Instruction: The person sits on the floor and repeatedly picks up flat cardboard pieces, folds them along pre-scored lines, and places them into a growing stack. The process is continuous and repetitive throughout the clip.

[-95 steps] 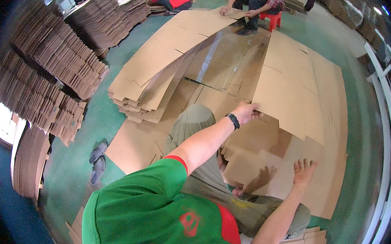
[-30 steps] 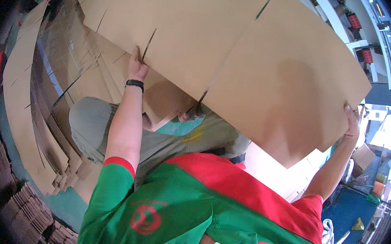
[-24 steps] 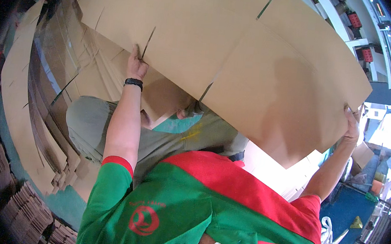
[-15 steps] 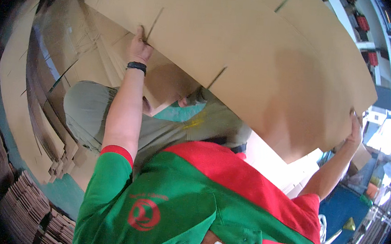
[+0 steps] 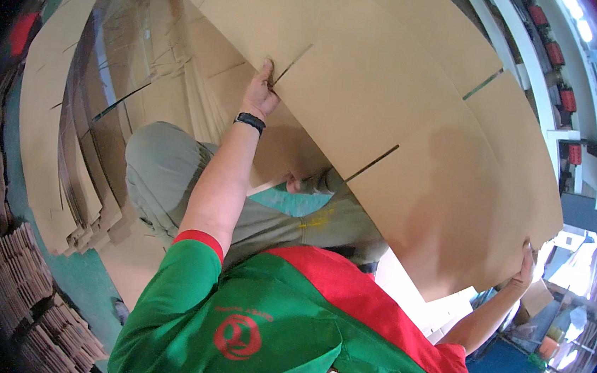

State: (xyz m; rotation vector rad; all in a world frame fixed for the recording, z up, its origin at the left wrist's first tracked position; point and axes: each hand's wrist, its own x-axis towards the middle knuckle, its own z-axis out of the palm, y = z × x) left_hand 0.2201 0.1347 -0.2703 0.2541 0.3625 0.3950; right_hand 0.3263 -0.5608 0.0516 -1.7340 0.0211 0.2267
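A large flat cardboard sheet [image 5: 364, 86] with dark slots cut into its edges spans the upper middle and right. My left hand [image 5: 260, 94], a dark band at its wrist, grips the near edge beside one slot, thumb on top and fingers hidden beneath. At the right corner my right hand [image 5: 525, 263] holds the sheet, its thumb at the edge and the other fingers partly out of sight. The sheet is raised and tilted. Beneath its left part lies more cardboard, partly covered with clear plastic film [image 5: 123, 43].
Stacks of folded cardboard [image 5: 46, 313] stand at the lower left on a green floor [image 5: 84, 278]. A white metal frame with red parts [image 5: 567, 100] runs along the upper right. My bent knee [image 5: 162, 167] is beside the cardboard pile. A small brown box [image 5: 536, 300] lies beyond my right hand.
The sheet and both hands appear lower in the picture, and my left hand is further right. The surroundings have shifted too. Both hands keep their hold on the sheet.
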